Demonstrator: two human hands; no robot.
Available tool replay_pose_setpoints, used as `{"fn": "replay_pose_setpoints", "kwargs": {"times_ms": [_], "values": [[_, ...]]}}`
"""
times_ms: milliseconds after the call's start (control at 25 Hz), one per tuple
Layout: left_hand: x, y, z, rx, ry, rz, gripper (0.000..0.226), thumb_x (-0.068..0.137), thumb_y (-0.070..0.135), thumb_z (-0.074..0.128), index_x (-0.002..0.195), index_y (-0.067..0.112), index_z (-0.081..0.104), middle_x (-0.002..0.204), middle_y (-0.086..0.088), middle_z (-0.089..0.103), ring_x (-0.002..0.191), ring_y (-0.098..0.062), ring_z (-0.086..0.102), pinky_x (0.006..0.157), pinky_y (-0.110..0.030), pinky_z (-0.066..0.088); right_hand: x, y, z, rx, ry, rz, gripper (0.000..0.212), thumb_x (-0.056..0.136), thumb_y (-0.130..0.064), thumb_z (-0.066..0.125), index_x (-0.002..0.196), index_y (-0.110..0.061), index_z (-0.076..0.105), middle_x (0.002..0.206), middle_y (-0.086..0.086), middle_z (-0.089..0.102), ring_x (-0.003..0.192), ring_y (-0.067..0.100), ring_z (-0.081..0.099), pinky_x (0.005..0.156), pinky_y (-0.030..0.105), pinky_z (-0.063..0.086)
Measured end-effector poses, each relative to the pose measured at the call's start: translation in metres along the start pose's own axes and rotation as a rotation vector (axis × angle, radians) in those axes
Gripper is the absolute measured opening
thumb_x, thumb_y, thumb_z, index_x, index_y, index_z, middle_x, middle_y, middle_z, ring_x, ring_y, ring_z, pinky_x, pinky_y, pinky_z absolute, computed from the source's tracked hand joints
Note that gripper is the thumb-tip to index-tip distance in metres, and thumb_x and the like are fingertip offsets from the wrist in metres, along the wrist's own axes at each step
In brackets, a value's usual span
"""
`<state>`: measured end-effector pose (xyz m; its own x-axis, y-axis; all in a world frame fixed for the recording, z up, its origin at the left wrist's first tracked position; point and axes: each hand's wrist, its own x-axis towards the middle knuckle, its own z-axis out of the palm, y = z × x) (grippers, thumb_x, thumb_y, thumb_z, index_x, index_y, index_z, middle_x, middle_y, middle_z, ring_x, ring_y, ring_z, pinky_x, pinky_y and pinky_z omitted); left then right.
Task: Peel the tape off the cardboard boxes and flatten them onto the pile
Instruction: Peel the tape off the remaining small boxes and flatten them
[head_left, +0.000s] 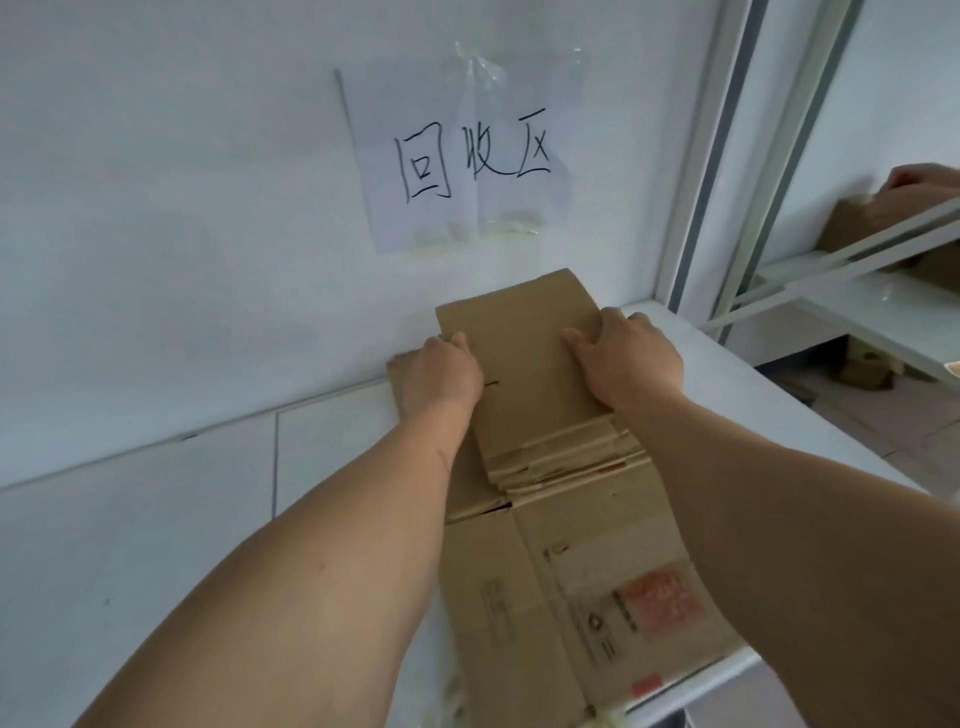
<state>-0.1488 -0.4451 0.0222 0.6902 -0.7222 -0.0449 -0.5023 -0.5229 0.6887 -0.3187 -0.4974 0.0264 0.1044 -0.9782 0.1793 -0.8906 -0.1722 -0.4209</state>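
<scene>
A flattened brown cardboard box (524, 353) lies on top of a pile of flattened cardboard (571, 462) against the white wall. My left hand (439, 371) presses on its left edge, fingers curled over the edge. On the right part of the top sheet my right hand (626, 358) lies flat, fingers spread. Beneath the pile a larger flattened box (587, 587) with red printed marks reaches toward me. No tape shows on the top box.
The pile rests on a white counter (737, 384) whose edge runs along the right. A paper sign (467, 161) with handwritten characters is taped to the wall above. A mirror (883, 208) at right reflects the hands and cardboard.
</scene>
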Motion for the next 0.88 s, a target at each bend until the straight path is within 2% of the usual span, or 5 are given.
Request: {"fn": "replay_pose_setpoints", "kwargs": {"times_ms": [160,240,320,600,880], "values": [[0.011,-0.023,0.049,0.056,0.006,-0.085,0.05,0.103,0.039,0.035,0.139,0.005,0.044,0.139,-0.015,0.05,0.126,-0.033,0.048,0.095,-0.038,0.04,0.019,0.026,0.04,-0.078,-0.105,0.006,0.057,0.094,-0.059,0.042,0.13,-0.017,0.053,0.131,0.011,0.052,0.123,0.032,0.046,0.095,0.044,0.041],[0.007,-0.039,0.069,0.009,0.014,-0.135,0.054,0.101,0.041,0.04,0.143,0.007,0.036,0.146,-0.016,0.04,0.132,-0.034,0.04,0.102,-0.044,0.038,0.018,0.036,0.06,-0.029,-0.197,0.05,0.061,0.093,-0.062,0.041,0.136,-0.019,0.049,0.138,0.01,0.047,0.128,0.031,0.042,0.095,0.045,0.043],[0.005,-0.049,0.079,0.008,0.046,-0.127,0.052,0.1,0.044,0.042,0.139,0.009,0.041,0.142,-0.015,0.039,0.13,-0.033,0.04,0.099,-0.043,0.039,0.013,0.043,0.077,0.005,-0.25,0.074,0.066,0.092,-0.066,0.04,0.142,-0.022,0.042,0.143,0.009,0.043,0.13,0.031,0.04,0.096,0.046,0.044],[-0.002,-0.06,0.093,0.035,0.182,-0.009,0.044,0.1,0.038,0.047,0.134,0.01,0.045,0.128,-0.012,0.05,0.117,-0.027,0.047,0.093,-0.034,0.038,-0.001,0.047,0.1,-0.047,-0.165,0.039,0.067,0.094,-0.068,0.03,0.143,-0.022,0.04,0.14,0.01,0.04,0.124,0.032,0.037,0.105,0.043,0.033],[0.006,-0.055,0.077,0.081,0.05,0.022,0.042,0.101,0.041,0.042,0.139,0.025,0.043,0.131,-0.008,0.043,0.116,-0.026,0.048,0.086,-0.036,0.043,0.0,0.036,0.088,-0.185,-0.182,0.039,0.068,0.095,-0.067,0.028,0.141,-0.019,0.043,0.141,0.01,0.047,0.128,0.032,0.042,0.102,0.045,0.037]]}}
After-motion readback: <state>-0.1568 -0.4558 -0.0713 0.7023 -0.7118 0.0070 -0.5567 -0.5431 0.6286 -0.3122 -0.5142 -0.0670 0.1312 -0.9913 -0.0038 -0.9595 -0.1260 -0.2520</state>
